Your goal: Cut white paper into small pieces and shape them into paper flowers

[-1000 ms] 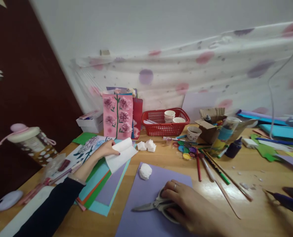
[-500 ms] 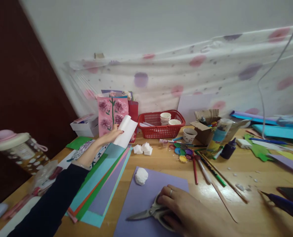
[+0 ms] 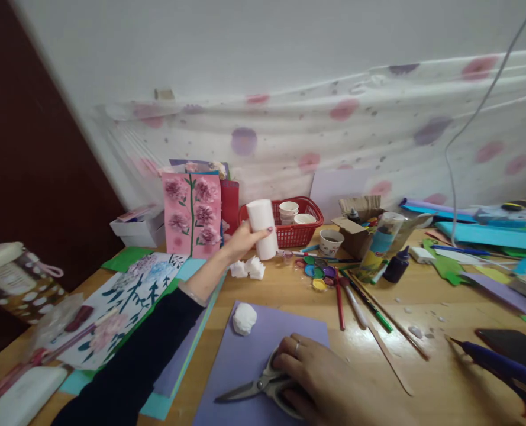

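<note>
My left hand (image 3: 244,241) is closed around a white paper roll (image 3: 263,228), held nearly upright in front of the red basket. My right hand (image 3: 309,370) is closed on the handles of a pair of scissors (image 3: 250,389), which lie on a purple sheet (image 3: 284,325) with the blades pointing left. A crumpled white paper ball (image 3: 245,319) sits on the sheet's far left corner. Just beyond the sheet are small folded white paper pieces (image 3: 254,269), below the left hand.
Behind stand a red basket (image 3: 296,238) with paper cups, a pink flower picture (image 3: 191,216) and a cardboard box (image 3: 355,228). Paint pots (image 3: 319,284), brushes (image 3: 354,305) and a dark bottle (image 3: 396,265) are to the right. A flower painting (image 3: 125,302) covers coloured sheets at left.
My left hand has carried the paper roll rightward, from over the coloured sheets to before the basket, and the roll is more upright. My right hand stays on the scissors.
</note>
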A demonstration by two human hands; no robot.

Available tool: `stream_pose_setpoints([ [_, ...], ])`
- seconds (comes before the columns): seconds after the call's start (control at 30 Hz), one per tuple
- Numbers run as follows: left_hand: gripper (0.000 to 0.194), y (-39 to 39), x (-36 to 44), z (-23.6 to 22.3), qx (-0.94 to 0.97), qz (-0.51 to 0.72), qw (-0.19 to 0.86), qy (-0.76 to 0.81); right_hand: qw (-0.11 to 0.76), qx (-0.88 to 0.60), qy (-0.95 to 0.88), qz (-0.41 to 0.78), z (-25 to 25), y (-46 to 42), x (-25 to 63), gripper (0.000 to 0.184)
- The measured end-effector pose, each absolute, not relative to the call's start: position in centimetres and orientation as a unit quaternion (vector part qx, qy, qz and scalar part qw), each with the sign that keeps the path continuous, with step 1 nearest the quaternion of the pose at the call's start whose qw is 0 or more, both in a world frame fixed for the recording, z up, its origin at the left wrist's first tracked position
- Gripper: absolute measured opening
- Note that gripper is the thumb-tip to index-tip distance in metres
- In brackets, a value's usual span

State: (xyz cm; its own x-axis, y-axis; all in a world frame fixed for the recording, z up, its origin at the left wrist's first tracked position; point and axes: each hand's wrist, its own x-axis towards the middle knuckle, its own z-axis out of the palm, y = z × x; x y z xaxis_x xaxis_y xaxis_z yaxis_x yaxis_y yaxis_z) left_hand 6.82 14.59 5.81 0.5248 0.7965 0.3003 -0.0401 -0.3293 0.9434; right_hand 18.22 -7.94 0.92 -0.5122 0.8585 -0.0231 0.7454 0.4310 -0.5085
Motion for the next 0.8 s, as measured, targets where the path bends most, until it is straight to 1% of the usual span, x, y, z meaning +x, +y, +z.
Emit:
stream_pose_setpoints([
  [0.1,0.041,14.9,9.7,3.9,0.728,0.430,0.384,0.370,0.117,-0.472,-0.841,0.237,1.1,-7.8,18.4,0.017],
  [0.23,0.036,16.0,11.3,1.6,0.713,0.434,0.347,0.427,0.115,-0.466,-0.844,0.238,1.2,-7.9,18.5,0.016],
  [0.37,0.039,16.3,11.5,0.5,0.727,0.419,0.299,0.455,0.125,-0.470,-0.844,0.225,1.0,-8.0,18.4,0.017],
  [0.63,0.032,15.5,11.8,0.7,0.741,0.377,0.274,0.483,0.128,-0.467,-0.848,0.214,0.8,-8.0,18.4,0.018],
  [0.8,0.038,15.8,11.6,0.6,0.756,0.368,0.283,0.462,0.130,-0.461,-0.853,0.208,0.7,-8.0,18.4,0.017],
])
